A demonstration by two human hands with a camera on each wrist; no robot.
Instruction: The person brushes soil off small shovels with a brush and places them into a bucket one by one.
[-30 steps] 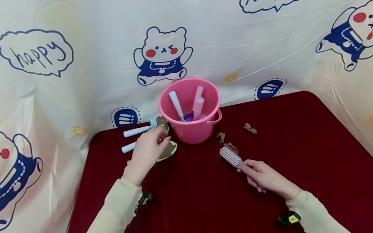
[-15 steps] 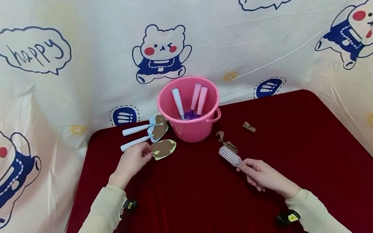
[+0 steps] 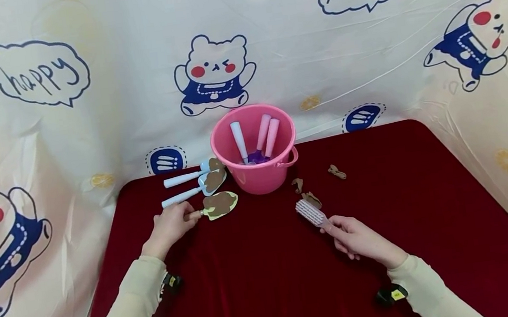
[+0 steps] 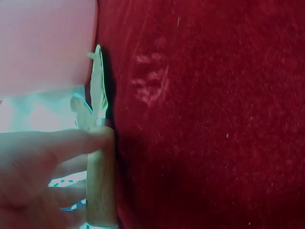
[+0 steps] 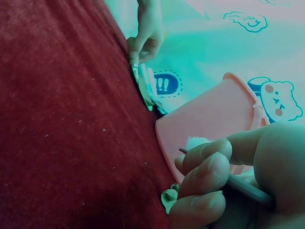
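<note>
My left hand [image 3: 172, 225] holds the wooden handle of a small garden trowel [image 3: 220, 205], left of the bucket. Brown smears cover much of its pale green blade. Up close in the left wrist view, thumb and fingers lie along the trowel's wooden handle [image 4: 101, 186], low against the red cloth. My right hand [image 3: 361, 240] grips a pale pink scrub brush [image 3: 312, 213] by its handle, bristles facing up. The brush head overlaps a brown clump [image 3: 311, 200] in the head view. In the right wrist view, curled fingers hide most of the brush.
A pink bucket [image 3: 261, 178] at the back holds several upright tools with pale blue and pink handles. Left of it lie two blue-white tools [image 3: 181, 195], their heads smeared brown. Small brown pieces [image 3: 337, 172] lie right of the bucket. A printed curtain [image 3: 132, 99] hangs behind the red-covered table.
My left hand has moved left and toward me from over the tools near the bucket, and now holds the trowel by its handle. The right hand and brush have stayed nearly still.
</note>
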